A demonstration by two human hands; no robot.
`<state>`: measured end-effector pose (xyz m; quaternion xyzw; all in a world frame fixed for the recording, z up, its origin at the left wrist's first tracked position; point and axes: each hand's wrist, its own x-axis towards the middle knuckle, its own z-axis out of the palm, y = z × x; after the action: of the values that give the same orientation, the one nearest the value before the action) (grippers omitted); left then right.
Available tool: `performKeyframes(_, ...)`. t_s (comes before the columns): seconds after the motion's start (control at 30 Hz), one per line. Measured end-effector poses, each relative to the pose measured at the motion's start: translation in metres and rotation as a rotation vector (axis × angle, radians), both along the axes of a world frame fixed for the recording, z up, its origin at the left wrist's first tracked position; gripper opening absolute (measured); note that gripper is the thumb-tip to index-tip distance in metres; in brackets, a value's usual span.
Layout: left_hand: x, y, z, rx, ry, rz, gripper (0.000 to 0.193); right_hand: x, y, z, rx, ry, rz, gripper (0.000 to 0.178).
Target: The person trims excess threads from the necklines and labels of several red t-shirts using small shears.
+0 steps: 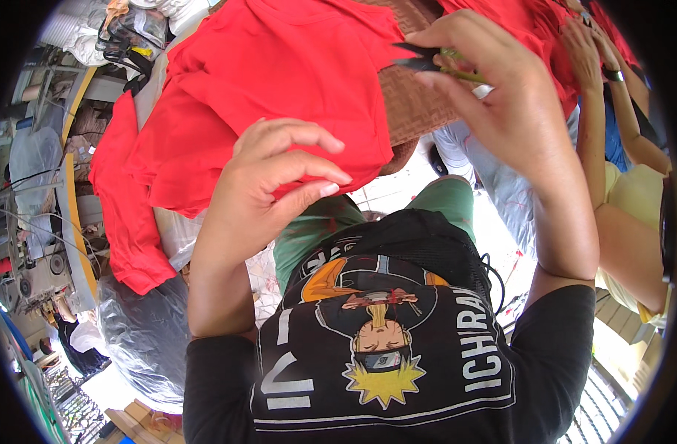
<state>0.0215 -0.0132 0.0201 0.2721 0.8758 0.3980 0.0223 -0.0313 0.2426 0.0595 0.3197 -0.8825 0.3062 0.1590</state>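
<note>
My right hand [501, 96] holds a pair of thread snips [420, 59] with dark blades and a yellow-green handle. Their blades point left, near the edge of the red garment [272, 81] and above a brown patterned cover [420, 103]. In front of the garment I hold my left hand [279, 163] with its fingers bent and spaced from the thumb; nothing shows between them. The red cloth lies in loose folds, and one long piece of it hangs down at the left.
Close by on the right, another person's hands [586, 52] work at more red cloth [494, 22]. Clear plastic [142, 333] wraps something at the lower left. Beyond it, sewing machines [46, 274] and yellow-edged boards [78, 222] line the left side.
</note>
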Motion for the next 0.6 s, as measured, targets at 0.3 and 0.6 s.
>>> performKeyframes(0.3,-0.009,0.028,-0.021,-0.152,-0.026,-0.076,0.025,0.010,0.004,0.009,-0.103,0.099,-0.270,0.021)
performKeyframes(0.6,-0.049,0.061,-0.094,-0.564,0.457,-0.143,0.026,0.003,0.009,-0.009,-0.203,-0.208,-0.114,0.026)
